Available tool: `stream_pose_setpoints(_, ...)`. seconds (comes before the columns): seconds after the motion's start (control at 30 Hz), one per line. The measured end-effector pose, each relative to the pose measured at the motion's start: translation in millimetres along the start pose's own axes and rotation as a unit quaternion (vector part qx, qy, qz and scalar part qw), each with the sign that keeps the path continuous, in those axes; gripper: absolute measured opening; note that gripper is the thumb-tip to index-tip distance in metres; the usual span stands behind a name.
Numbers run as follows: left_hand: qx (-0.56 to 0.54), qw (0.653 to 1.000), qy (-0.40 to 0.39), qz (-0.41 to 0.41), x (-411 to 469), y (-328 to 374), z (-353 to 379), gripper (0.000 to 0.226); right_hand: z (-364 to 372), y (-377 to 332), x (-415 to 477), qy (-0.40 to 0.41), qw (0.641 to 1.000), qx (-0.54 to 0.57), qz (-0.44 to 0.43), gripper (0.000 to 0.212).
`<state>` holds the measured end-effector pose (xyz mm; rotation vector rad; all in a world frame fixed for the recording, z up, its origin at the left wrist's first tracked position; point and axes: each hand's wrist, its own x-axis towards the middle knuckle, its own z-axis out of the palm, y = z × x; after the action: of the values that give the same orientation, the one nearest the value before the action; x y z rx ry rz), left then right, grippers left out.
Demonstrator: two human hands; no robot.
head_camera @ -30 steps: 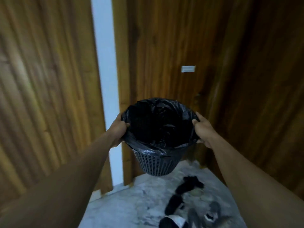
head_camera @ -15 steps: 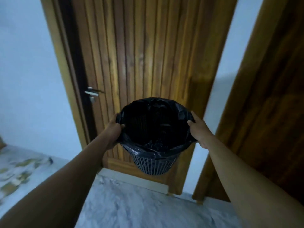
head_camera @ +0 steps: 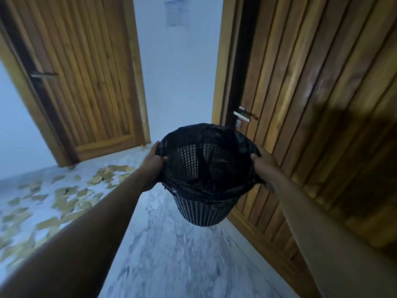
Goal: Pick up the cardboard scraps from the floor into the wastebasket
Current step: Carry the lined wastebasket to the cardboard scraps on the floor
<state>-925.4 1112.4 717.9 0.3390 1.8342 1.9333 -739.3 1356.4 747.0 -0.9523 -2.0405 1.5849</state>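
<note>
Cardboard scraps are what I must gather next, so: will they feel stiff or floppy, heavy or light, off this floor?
Probably light: the cardboard scraps are small, thin pieces. They lie flat on the smooth marbled floor, so they may slide rather than lift. Stiffness is unclear through the blur, though their flat shapes hint at some.

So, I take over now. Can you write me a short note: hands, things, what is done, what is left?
Left grip holds the wastebasket rim on one side, right grip the other side.
It is lifted off the floor, black bag inside.
Cardboard scraps lie scattered on the floor, to the left.
Done: no scrap seen inside yet.
Left: set it down, gather all scraps.
</note>
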Motion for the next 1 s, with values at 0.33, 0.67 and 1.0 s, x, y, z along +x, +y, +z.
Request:
stream_pose_setpoints(0.33,0.022,0.988,0.153,0.015,81,-1,-188,0.06,230,-36,126,-0.146,0.986,-0.053,-0.053,0.054)
stream_pose_setpoints(0.67,0.039,0.987,0.154,0.027,236,13,-323,0.065,403,-74,242,-0.169,0.983,-0.034,-0.059,0.064)
stream_pose_setpoints(1.0,0.07,0.988,0.135,-0.017,474,-13,-360,0.068,506,-56,420,-0.103,0.994,-0.028,0.014,0.051)
